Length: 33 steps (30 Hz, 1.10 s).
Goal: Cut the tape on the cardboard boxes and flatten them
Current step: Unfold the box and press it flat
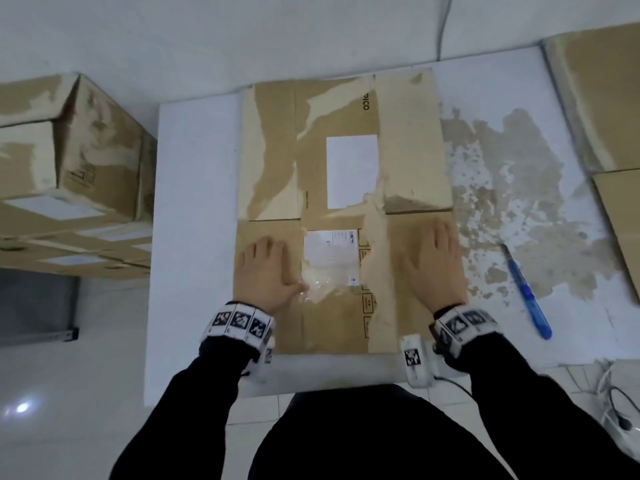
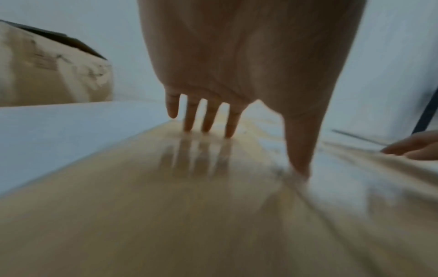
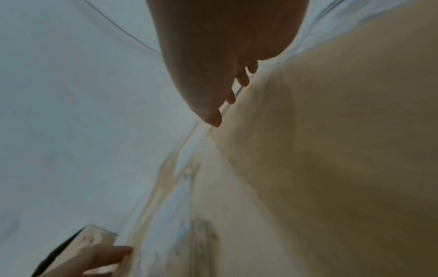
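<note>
A flattened brown cardboard box (image 1: 336, 109) with torn tape and white labels lies in the middle of the white table (image 1: 194, 168). My left hand (image 1: 265, 271) presses flat on its near left panel, fingers straight and spread. My right hand (image 1: 434, 265) presses flat on the near right panel. In the left wrist view the left hand's fingers (image 2: 208, 120) touch the cardboard (image 2: 166, 206), and the right hand (image 2: 412, 148) shows at the edge. In the right wrist view the right hand's fingers (image 3: 213, 118) lie along the cardboard (image 3: 331, 150). A blue utility knife (image 1: 528, 292) lies on the table, right of the box.
Intact, taped cardboard boxes (image 1: 69, 161) are stacked to the left of the table. More cardboard (image 1: 602, 98) lies at the far right. The table surface right of the box is stained with brown paper residue (image 1: 519, 188). Cables (image 1: 620, 407) lie on the floor near right.
</note>
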Each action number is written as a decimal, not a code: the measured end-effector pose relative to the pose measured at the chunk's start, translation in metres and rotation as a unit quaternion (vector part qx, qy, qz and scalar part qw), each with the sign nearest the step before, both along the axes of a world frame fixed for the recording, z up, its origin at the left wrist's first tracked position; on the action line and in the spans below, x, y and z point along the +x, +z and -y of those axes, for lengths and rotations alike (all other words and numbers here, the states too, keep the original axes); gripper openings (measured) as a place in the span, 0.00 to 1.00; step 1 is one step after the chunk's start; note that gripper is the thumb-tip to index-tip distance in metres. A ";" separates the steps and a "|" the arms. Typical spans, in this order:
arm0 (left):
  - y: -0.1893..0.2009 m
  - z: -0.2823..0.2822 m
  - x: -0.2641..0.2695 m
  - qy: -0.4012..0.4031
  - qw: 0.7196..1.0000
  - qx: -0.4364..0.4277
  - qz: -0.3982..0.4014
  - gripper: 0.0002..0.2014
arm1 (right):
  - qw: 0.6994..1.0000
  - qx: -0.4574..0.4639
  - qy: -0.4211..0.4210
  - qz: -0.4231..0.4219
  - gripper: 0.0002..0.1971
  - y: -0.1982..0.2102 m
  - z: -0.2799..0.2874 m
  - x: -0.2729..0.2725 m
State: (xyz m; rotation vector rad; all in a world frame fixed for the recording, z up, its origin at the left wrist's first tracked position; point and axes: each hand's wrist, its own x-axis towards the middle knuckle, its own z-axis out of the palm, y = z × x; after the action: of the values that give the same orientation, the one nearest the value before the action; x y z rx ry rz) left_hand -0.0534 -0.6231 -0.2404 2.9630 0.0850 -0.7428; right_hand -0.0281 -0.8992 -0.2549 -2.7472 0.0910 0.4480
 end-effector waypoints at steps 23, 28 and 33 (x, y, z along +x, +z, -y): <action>-0.026 0.008 0.177 -0.027 0.994 -0.104 0.025 0.37 | 0.990 -0.045 0.132 -0.026 0.30 -0.022 -0.063 0.165; -0.014 -0.026 0.108 0.256 0.955 -0.129 0.070 0.37 | 0.993 -0.001 -0.108 0.039 0.27 -0.010 0.011 0.104; -0.021 -0.029 0.089 0.494 0.842 -0.181 0.116 0.38 | 0.945 0.114 -0.307 0.017 0.23 -0.009 0.025 0.069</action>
State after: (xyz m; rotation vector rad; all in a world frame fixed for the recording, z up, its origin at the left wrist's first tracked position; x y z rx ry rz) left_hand 0.0361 -0.5939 -0.2612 2.1461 1.1829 -0.1973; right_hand 0.0406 -0.9247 -0.2638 -2.3289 0.8059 0.2158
